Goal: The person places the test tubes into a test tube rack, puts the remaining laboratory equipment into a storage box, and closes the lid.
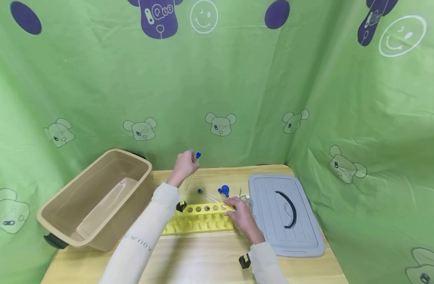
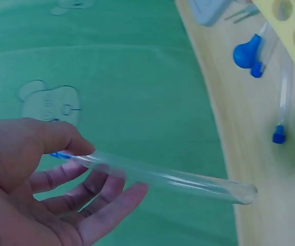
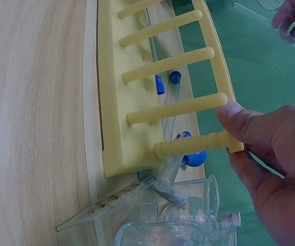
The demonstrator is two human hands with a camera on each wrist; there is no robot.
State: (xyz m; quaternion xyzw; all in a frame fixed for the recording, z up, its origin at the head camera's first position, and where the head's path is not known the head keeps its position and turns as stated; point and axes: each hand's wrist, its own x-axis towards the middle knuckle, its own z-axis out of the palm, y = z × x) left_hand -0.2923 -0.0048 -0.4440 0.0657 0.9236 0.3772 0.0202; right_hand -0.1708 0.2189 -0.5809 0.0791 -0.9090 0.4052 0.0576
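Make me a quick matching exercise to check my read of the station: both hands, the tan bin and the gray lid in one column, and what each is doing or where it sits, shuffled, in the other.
Column one
1. left hand
2. right hand
3. tan bin
4. gray lid

Column two
A. lies flat at the right side of the wooden table
B. grips one end of the yellow rack
C. stands open at the left side
D. holds a clear test tube

Right pairs: 1-D, 2-B, 3-C, 4-A
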